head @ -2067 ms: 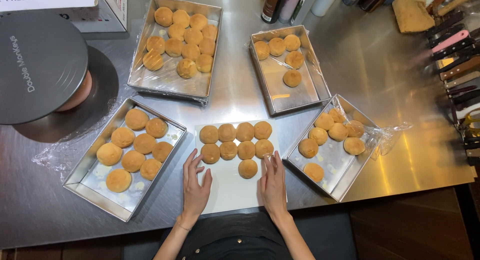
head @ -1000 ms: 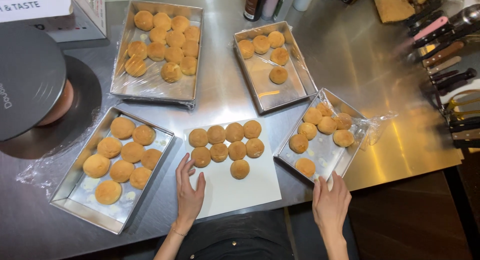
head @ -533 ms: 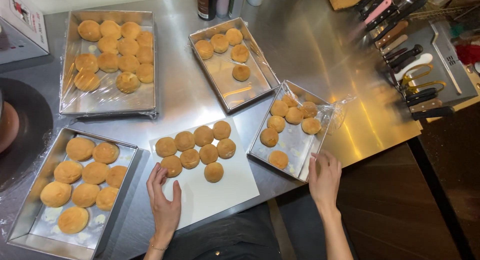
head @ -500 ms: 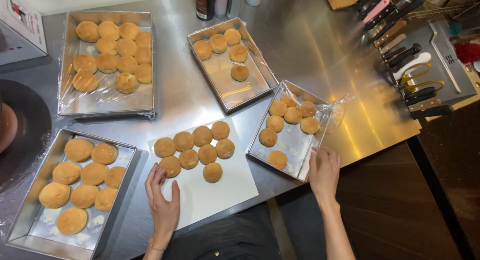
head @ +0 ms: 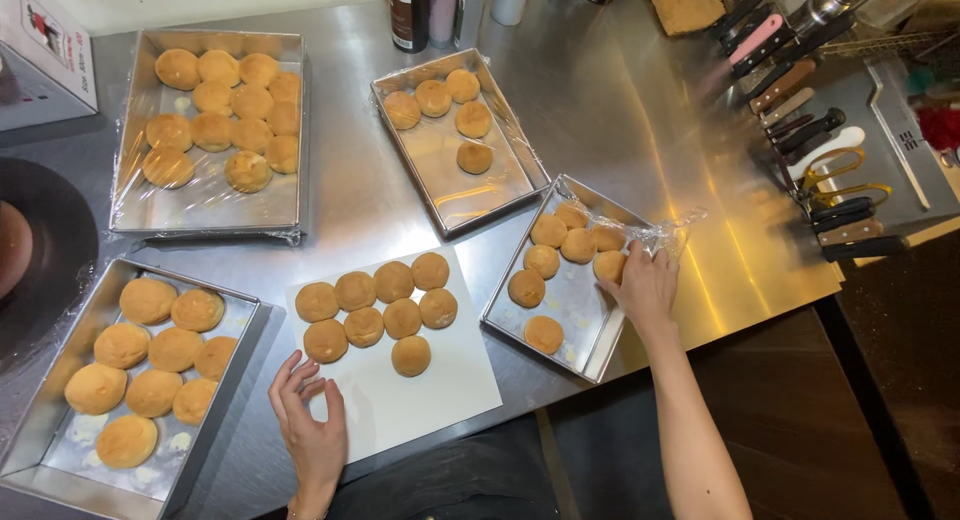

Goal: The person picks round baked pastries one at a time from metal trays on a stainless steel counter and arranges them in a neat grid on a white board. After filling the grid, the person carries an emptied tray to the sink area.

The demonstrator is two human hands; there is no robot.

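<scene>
A white sheet (head: 420,395) lies at the front of the steel counter with several golden round buns (head: 380,305) on it. My left hand (head: 308,420) rests flat on the sheet's left corner, fingers spread, holding nothing. My right hand (head: 643,285) reaches over the right side of a metal tray (head: 580,310) that holds several buns. Its fingertips touch the bun (head: 608,266) nearest the tray's right rim. Whether the fingers have closed on that bun is not clear.
Three more metal trays of buns sit at the front left (head: 40,430), back left (head: 210,205) and back middle (head: 470,190), lined with plastic wrap. Knives and scissors (head: 815,150) lie at the right. Bottles (head: 410,10) stand at the back. The counter edge runs just right of my right hand.
My right hand has left the white sheet, swung out past the counter edge and come up over the right tray to a bun. The view has shifted right. My left hand stays on the sheet.
</scene>
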